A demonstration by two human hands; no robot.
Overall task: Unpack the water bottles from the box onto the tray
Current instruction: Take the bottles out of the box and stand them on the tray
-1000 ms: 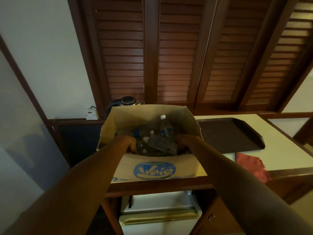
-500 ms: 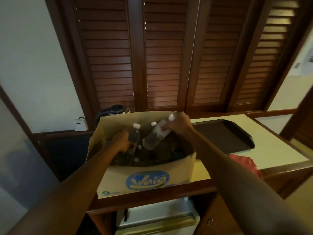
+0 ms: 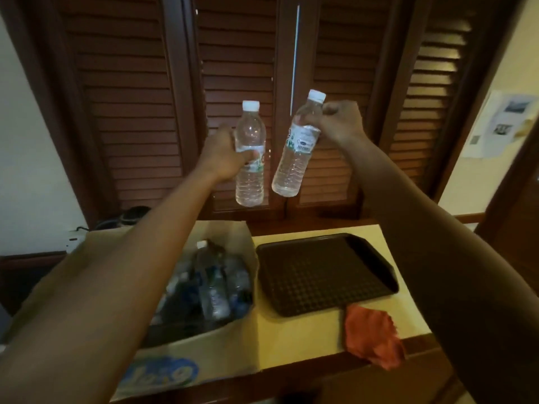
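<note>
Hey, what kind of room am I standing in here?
Probably a hotel or guest room. Dark louvred wooden shutters line the wall, a serving tray lies on the counter, and a kettle stands behind the box of water bottles.

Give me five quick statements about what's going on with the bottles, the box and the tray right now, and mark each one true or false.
1. Each hand holds one water bottle up in the air. True: the left hand grips the left bottle and the right hand grips the right bottle.
2. The tray already has bottles on it. False: nothing stands on it.
3. The box still holds more bottles. True.
4. The right bottle has no cap. False: both held bottles have white caps.
5. The red cloth lies inside the box. False: it lies on the counter, in front of the tray.
</note>
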